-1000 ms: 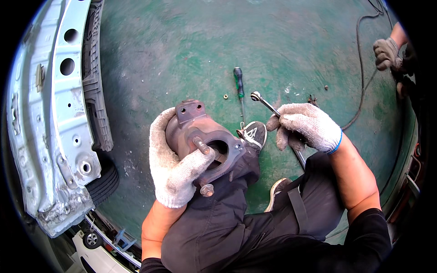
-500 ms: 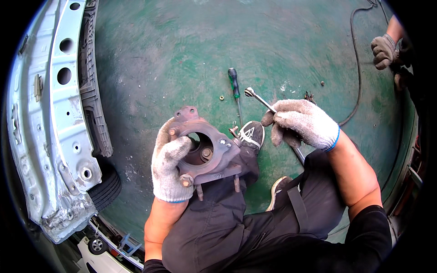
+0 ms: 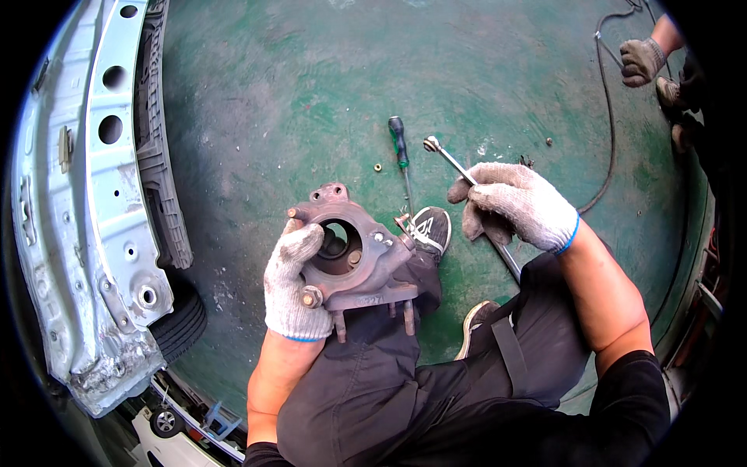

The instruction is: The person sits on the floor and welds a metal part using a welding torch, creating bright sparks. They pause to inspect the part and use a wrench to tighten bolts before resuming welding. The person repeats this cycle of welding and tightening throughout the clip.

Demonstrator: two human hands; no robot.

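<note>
My left hand [image 3: 288,284], in a white work glove, grips the left side of a rusty cast-metal turbine housing [image 3: 369,268]. This casting has a round opening, a bolt at its lower left and studs pointing down from its flange, and it is held above my left thigh. My right hand [image 3: 517,204], gloved too, is closed around the middle of a long steel wrench [image 3: 451,162]. The wrench's ring-shaped head points up and left, apart from the housing, and its other end shows below my hand.
A screwdriver [image 3: 399,144] lies on the green floor [image 3: 311,93] ahead, beside a small nut [image 3: 378,167]. A light-blue car body panel [image 3: 113,163] runs along the left. At the upper right, another person's gloved hand [image 3: 643,62] is near a dark hose [image 3: 611,109].
The housing has turned and tilted in my left hand, showing more light through its opening. My right hand and wrench have shifted slightly. The other person's hand has moved up and left.
</note>
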